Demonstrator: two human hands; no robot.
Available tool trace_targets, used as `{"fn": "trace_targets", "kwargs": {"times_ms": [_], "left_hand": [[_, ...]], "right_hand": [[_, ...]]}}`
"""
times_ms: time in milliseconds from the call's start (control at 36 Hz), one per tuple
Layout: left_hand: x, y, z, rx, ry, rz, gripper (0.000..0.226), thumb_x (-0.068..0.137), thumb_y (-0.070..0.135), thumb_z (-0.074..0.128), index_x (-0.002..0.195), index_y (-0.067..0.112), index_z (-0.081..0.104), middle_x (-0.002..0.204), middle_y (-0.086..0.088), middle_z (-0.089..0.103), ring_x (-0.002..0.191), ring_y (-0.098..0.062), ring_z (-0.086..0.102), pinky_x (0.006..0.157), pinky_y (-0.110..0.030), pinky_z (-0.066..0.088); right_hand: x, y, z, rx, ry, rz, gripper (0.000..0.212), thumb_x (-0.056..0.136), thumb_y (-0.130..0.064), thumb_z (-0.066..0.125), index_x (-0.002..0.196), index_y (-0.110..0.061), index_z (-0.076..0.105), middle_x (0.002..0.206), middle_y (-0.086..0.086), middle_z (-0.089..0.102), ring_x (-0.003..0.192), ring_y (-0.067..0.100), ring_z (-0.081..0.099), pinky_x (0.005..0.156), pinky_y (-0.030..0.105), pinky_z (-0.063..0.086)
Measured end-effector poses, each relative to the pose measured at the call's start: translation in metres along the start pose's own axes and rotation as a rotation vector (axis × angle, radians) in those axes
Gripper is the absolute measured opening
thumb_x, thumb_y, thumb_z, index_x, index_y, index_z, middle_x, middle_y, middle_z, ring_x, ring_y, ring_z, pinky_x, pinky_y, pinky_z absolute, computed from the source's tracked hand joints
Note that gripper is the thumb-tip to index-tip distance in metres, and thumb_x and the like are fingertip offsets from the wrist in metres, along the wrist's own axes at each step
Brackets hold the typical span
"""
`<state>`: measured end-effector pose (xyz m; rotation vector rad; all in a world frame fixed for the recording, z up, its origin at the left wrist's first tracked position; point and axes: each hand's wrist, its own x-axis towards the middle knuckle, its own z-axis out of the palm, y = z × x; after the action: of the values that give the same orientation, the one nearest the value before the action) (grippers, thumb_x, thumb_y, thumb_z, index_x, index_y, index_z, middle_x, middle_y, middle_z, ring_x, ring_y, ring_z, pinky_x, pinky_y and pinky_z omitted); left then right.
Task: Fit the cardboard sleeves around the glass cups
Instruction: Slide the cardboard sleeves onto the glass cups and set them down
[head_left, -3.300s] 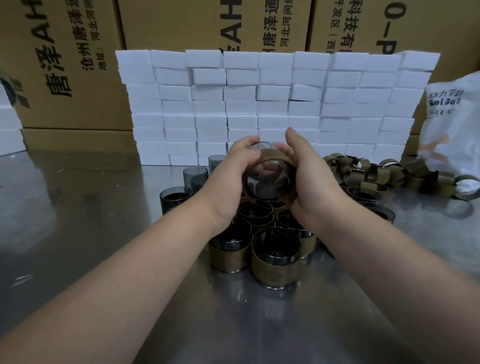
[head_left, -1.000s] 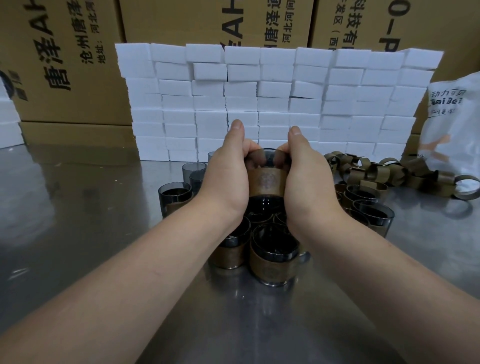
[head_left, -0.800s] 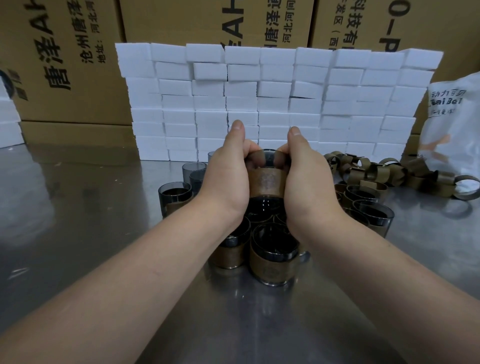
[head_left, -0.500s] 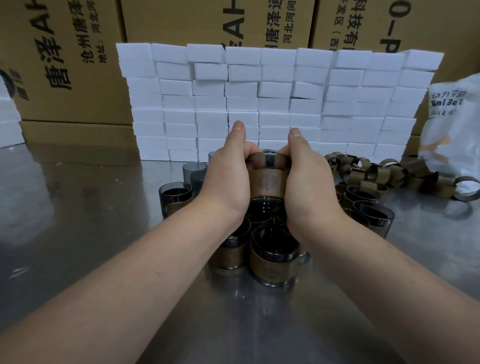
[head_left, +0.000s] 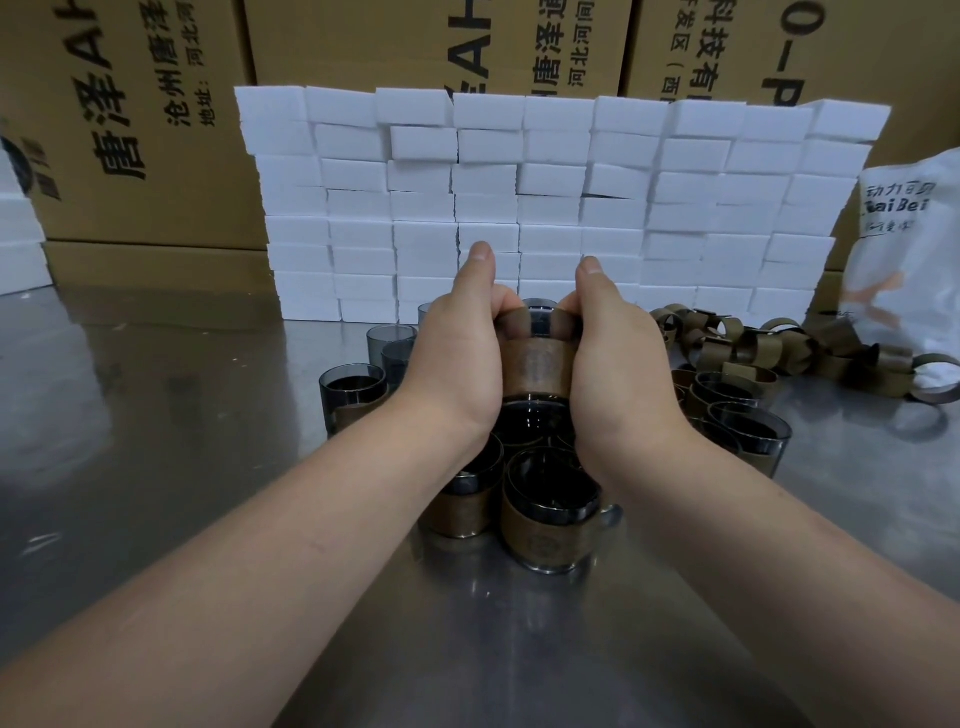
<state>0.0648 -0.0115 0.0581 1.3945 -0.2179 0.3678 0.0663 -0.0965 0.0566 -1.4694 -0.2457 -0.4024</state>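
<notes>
I see a smoky grey glass cup (head_left: 537, 323) held up just above the cluster of sleeved cups (head_left: 550, 525) on the steel surface (head_left: 156, 441). A brown printed cardboard sleeve (head_left: 540, 370) is wrapped snugly round its body, and a bare band of glass shows above it. The left hand (head_left: 457, 364) and right hand (head_left: 618, 364) clasp it from either side, fingers (head_left: 504, 307) curled tight around the cup's far side while both thumbs stick up, touching nothing. Loose sleeves (head_left: 779, 353) lie heaped to the right.
</notes>
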Motion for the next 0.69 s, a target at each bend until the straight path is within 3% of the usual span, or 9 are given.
{"fn": "trace_targets", "kwargs": {"times_ms": [111,306,472,695], "left_hand": [[-0.0002,0.0002,0.0003,0.013,0.004,0.003,0.067,0.096,0.048,0.028,0.036,0.02,0.037,0.045,0.002,0.033,0.043,-0.013,0.032,0.048,-0.026,0.026],[0.0001,0.0004,-0.0006,0.031,0.002,0.009,0.067,0.096,0.049,0.027,0.036,0.02,0.038,0.046,0.001,0.033,0.045,-0.013,0.032,0.05,-0.028,0.026],[-0.0003,0.0008,-0.001,0.047,0.007,0.019,0.067,0.096,0.049,0.027,0.036,0.02,0.036,0.043,0.003,0.032,0.043,-0.012,0.03,0.047,-0.026,0.025],[-0.0006,0.0014,-0.0009,0.046,0.002,0.019,0.068,0.096,0.048,0.028,0.035,0.02,0.036,0.043,0.003,0.032,0.042,-0.012,0.031,0.046,-0.025,0.025]], "right_hand": [[-0.0003,-0.0001,-0.0005,-0.022,-0.002,-0.015,0.048,0.096,-0.041,0.037,0.052,-0.022,0.035,0.05,-0.002,0.034,0.047,0.013,0.034,0.044,0.02,0.031],[-0.001,-0.0009,0.0004,-0.019,0.0,-0.004,0.05,0.096,-0.04,0.039,0.05,-0.022,0.033,0.048,-0.003,0.035,0.048,0.014,0.035,0.052,0.026,0.032],[-0.0006,-0.0004,-0.0003,-0.024,-0.001,-0.007,0.053,0.096,-0.04,0.039,0.046,-0.023,0.033,0.044,-0.007,0.034,0.043,0.01,0.034,0.038,0.017,0.028],[0.0003,-0.0004,-0.0005,-0.034,-0.01,0.008,0.061,0.096,-0.042,0.038,0.038,-0.022,0.035,0.043,-0.007,0.035,0.042,0.011,0.034,0.037,0.017,0.027]]}}
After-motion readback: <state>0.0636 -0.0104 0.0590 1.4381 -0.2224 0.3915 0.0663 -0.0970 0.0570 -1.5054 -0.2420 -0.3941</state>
